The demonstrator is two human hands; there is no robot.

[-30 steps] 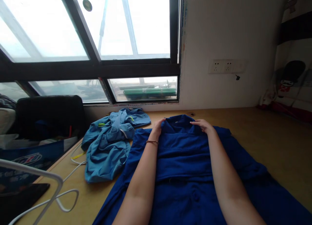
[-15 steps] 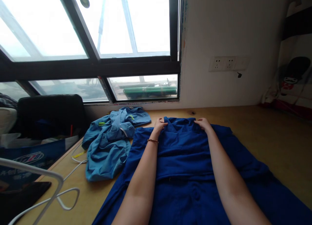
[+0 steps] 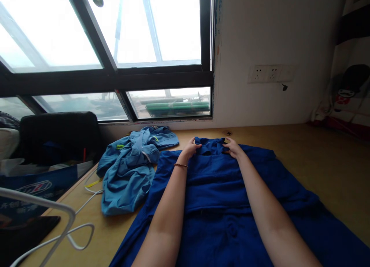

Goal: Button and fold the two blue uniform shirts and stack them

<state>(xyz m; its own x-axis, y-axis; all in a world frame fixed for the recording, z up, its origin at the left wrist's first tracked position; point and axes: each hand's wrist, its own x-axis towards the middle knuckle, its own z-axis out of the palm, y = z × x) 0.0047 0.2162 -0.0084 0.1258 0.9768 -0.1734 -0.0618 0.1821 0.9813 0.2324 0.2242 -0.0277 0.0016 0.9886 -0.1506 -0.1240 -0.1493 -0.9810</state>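
A dark blue work jacket (image 3: 215, 182) lies spread on the wooden tabletop (image 3: 289, 139), its collar toward the wall. My left hand (image 3: 190, 148) grips the left side of the collar (image 3: 211, 142), thumb bent over the cloth. On the collar's right side my right hand (image 3: 232, 148) is closed, with the fabric pinched in its fingers. Both forearms reach across the jacket. Left of it sits a crumpled light blue garment (image 3: 127, 174) with yellow-green trim, close to the jacket's left shoulder.
A white metal hanger-like wire (image 3: 69, 217) and a thin cable rise at the front left. Beyond the table's left edge stand a black chair back (image 3: 59, 137) and a blue printed bag (image 3: 37, 190). Ahead are the window (image 3: 156, 78) and a wall with sockets (image 3: 271, 74).
My right hand has shifted left, drawing in the right side of the collar. The collar now stands up more and looks narrower. My left hand has barely moved.
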